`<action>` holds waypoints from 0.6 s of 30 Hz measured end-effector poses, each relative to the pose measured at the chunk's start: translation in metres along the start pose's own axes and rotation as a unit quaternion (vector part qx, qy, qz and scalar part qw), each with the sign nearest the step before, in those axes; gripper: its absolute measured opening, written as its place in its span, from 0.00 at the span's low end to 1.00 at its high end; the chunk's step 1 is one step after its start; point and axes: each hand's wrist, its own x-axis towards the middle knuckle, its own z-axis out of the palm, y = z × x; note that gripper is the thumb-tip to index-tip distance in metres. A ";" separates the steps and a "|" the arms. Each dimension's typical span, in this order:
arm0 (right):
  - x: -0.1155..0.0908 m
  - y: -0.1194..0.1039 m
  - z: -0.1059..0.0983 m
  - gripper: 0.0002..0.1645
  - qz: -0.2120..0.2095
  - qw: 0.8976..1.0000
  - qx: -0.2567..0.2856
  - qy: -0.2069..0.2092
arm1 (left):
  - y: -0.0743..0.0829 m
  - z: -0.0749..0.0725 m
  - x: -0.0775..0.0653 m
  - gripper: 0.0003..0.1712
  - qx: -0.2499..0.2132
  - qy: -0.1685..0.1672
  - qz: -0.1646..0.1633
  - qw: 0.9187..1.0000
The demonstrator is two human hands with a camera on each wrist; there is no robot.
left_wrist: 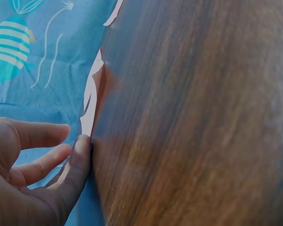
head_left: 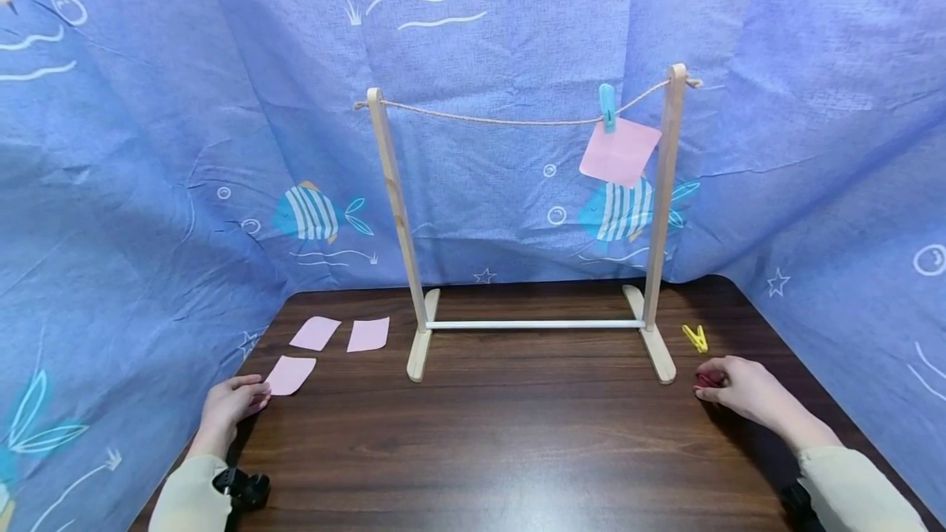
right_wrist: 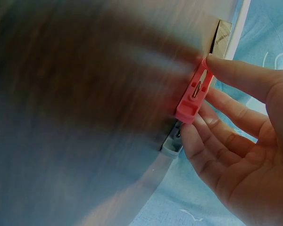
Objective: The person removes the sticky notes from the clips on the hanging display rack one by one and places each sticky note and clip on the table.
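Observation:
My left hand (head_left: 231, 407) is at the near corner of a pink paper square (head_left: 291, 375) on the left of the table. In the left wrist view one fingertip touches the paper's edge (left_wrist: 89, 103), with the other fingers spread apart from it. My right hand (head_left: 750, 394) holds a red clothespin (right_wrist: 194, 92) by its two ends, close over the tabletop. A greyish clothespin (right_wrist: 172, 143) lies beside it in the right wrist view, hidden by the hand in the head view. Just beyond that hand lies a yellow clothespin (head_left: 695, 338).
A wooden stand (head_left: 665, 204) carries a sagging string (head_left: 488, 119). A blue clothespin (head_left: 608, 107) clips a pink paper (head_left: 621, 152) near its right end. Two more pink squares, one left (head_left: 315, 333) and one right (head_left: 368, 334), lie left of the stand. Blue patterned cloth (head_left: 502, 212) hangs behind.

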 end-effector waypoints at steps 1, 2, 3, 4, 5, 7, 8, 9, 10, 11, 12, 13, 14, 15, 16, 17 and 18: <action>-0.001 0.000 -0.001 0.21 -0.001 1.000 -0.001 0.003 | 0.000 0.000 0.000 0.29 -0.001 0.001 0.002 1.000; -0.001 0.001 -0.001 0.21 -0.002 1.000 -0.001 0.007 | 0.000 0.000 -0.001 0.28 0.000 0.004 0.005 1.000; -0.002 0.001 -0.002 0.21 -0.002 1.000 0.001 0.009 | 0.000 0.000 -0.001 0.28 0.002 0.006 0.007 1.000; -0.002 0.001 -0.003 0.21 -0.002 1.000 0.001 0.011 | 0.000 0.000 -0.002 0.28 0.004 0.009 0.009 1.000; -0.003 0.001 -0.004 0.21 -0.001 1.000 0.004 0.012 | 0.000 0.001 -0.002 0.28 0.007 0.012 0.012 1.000; -0.003 0.000 -0.006 0.22 0.004 1.000 0.008 0.009 | 0.000 0.003 -0.003 0.27 0.015 0.016 0.020 1.000; -0.003 0.000 -0.008 0.22 0.007 1.000 0.008 0.007 | 0.000 0.004 -0.003 0.27 0.019 0.016 0.025 0.999; -0.002 0.000 -0.009 0.22 0.011 1.000 0.007 0.007 | 0.001 0.005 -0.004 0.27 0.025 0.016 0.030 0.999; -0.002 -0.001 -0.010 0.22 0.013 1.000 0.005 0.007 | 0.002 0.007 -0.004 0.27 0.031 0.015 0.034 0.999; -0.002 -0.001 -0.011 0.22 0.015 1.000 0.004 0.008 | 0.003 0.009 -0.005 0.27 0.034 0.011 0.040 0.999; -0.001 -0.001 -0.012 0.22 0.015 1.000 0.001 0.011 | 0.004 0.012 -0.005 0.26 0.038 0.006 0.045 0.998; -0.001 -0.002 -0.013 0.22 0.014 1.000 -0.001 0.016 | 0.005 0.014 -0.005 0.26 0.039 0.001 0.049 0.998; -0.001 -0.002 -0.014 0.21 0.011 1.000 -0.002 0.021 | 0.007 0.017 -0.005 0.26 0.040 -0.003 0.054 0.998; -0.001 -0.002 -0.015 0.20 0.009 1.000 -0.001 0.027 | 0.009 0.021 -0.005 0.26 0.040 -0.008 0.056 0.998; -0.001 -0.002 -0.016 0.20 0.005 0.999 -0.001 0.033 | 0.011 0.024 -0.005 0.26 0.038 -0.014 0.060 0.997; -0.001 -0.003 -0.016 0.21 0.003 0.999 -0.001 0.040 | 0.013 0.028 -0.006 0.26 0.036 -0.020 0.063 0.997; -0.001 -0.003 -0.016 0.21 -0.002 0.999 0.000 0.046 | 0.016 0.032 -0.006 0.26 0.036 -0.024 0.066 0.997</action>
